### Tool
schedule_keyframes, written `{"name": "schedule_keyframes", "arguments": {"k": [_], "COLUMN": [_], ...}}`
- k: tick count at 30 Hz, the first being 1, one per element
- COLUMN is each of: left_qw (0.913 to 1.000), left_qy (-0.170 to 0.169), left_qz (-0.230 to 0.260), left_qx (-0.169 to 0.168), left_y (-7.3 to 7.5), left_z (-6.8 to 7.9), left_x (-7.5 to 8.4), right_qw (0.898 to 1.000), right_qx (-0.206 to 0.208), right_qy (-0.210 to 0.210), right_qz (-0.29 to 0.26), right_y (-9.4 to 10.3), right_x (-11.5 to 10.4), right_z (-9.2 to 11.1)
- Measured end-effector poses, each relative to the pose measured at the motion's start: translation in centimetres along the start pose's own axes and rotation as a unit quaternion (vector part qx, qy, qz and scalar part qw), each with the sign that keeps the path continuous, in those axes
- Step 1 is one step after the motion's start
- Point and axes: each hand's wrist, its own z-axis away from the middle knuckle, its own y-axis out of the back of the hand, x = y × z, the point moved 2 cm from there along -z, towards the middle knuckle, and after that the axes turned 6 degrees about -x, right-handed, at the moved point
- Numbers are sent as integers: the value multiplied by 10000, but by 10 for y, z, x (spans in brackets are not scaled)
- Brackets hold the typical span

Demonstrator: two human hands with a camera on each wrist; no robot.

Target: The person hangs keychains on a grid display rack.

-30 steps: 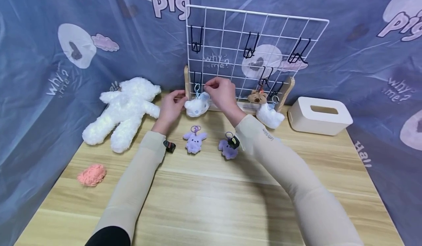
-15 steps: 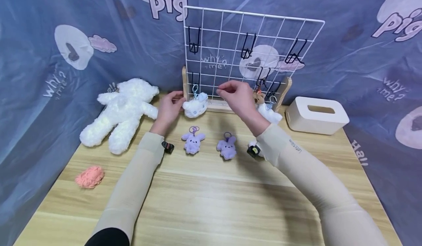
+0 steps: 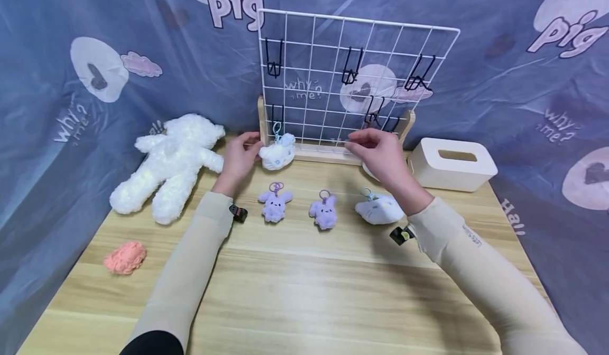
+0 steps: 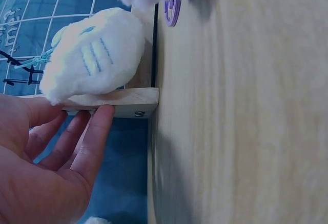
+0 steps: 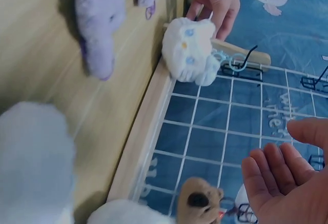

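My left hand [image 3: 240, 159] is at the left wooden post [image 3: 261, 119] of a white wire grid rack [image 3: 328, 155]; its fingertips touch the post's outer face in the left wrist view. Beside it, a white plush cat keychain [image 3: 277, 154] hangs by a light blue clasp from the lower left black hook. My right hand [image 3: 383, 154] hovers before the rack's lower right, fingers loosely bent and holding nothing. It hides most of a white plush [image 3: 370, 173] behind it. A brown bear keychain [image 5: 197, 201] hangs there in the right wrist view.
Two purple bunny keychains [image 3: 274, 207] and a white plush keychain [image 3: 379, 210] lie on the table before the rack. A large white plush [image 3: 166, 164] and pink fluffy bundle [image 3: 125, 257] are left; a white tissue box [image 3: 452, 164] stands right. Black hooks [image 3: 350, 72] project from the grid.
My right hand has let go near the hanging cat plush and moved right across the rack, uncovering the white plush on the table. My left hand stays at the post.
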Motion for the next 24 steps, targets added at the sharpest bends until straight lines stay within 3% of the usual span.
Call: {"name": "schedule_keyframes", "arguments": {"k": [13, 24], "left_qw": [9999, 9999], "left_qy": [36, -14], "left_qz": [-130, -102], "left_qx": [76, 52], "left_y": [2, -2], "left_z": [1, 2], "left_x": [-3, 1], "right_qw": [9984, 9981], "right_qx": [-28, 13], "right_qy": [-426, -473], "right_qz": [-370, -400], "right_y": [16, 21], "right_x": [40, 69], "right_z": [19, 27]}}
